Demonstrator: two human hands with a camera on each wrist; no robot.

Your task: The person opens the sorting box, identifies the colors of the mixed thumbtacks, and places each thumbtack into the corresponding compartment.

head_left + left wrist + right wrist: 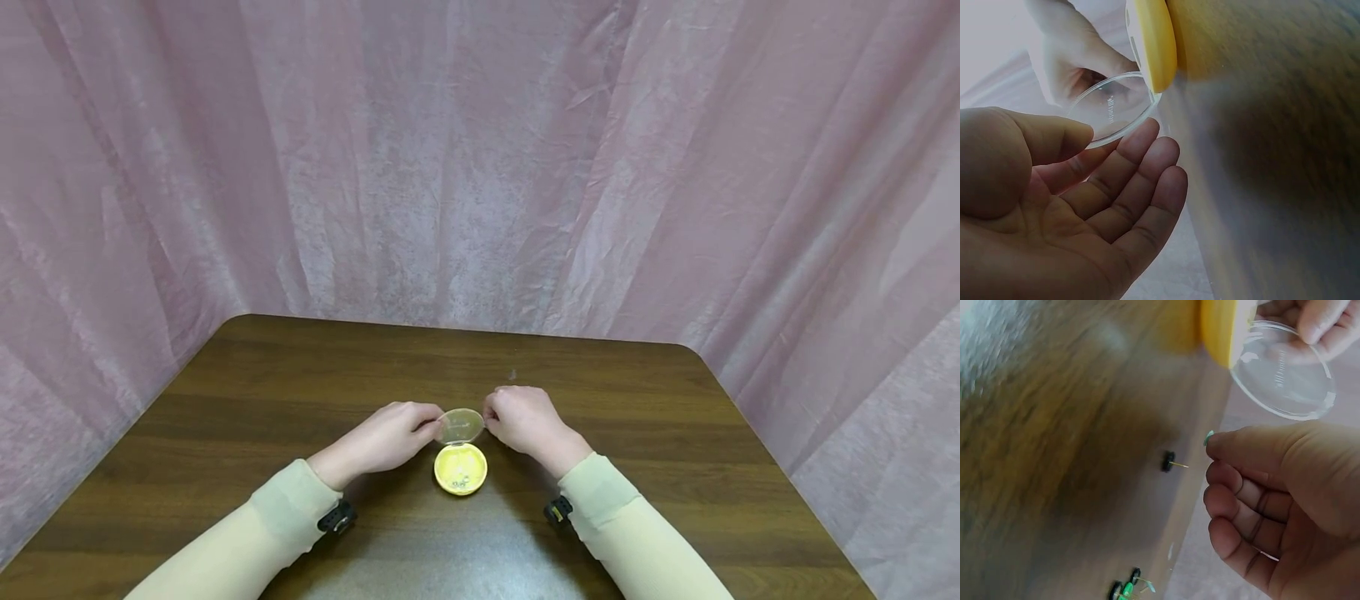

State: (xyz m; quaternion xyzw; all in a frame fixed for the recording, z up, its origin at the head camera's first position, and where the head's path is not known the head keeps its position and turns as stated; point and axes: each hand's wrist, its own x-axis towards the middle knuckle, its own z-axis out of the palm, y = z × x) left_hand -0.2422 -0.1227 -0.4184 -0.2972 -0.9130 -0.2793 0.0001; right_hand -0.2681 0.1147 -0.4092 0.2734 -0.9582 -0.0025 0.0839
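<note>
A round yellow case stands on the table with its clear hinged lid raised at the back. Small dark bits show inside near its front rim. My left hand pinches the lid's edge between thumb and index finger, the other fingers loosely bent. To the right of the lid is my right hand, thumb and index tip together on a small pale green piece; most of that piece is hidden. Below that hand, on the table, lies a black tack, its gold point sticking out.
More tacks, black and a green one, lie grouped on the brown wooden table beside the right hand; they are hidden in the head view. Pink curtains hang along the table's back and sides.
</note>
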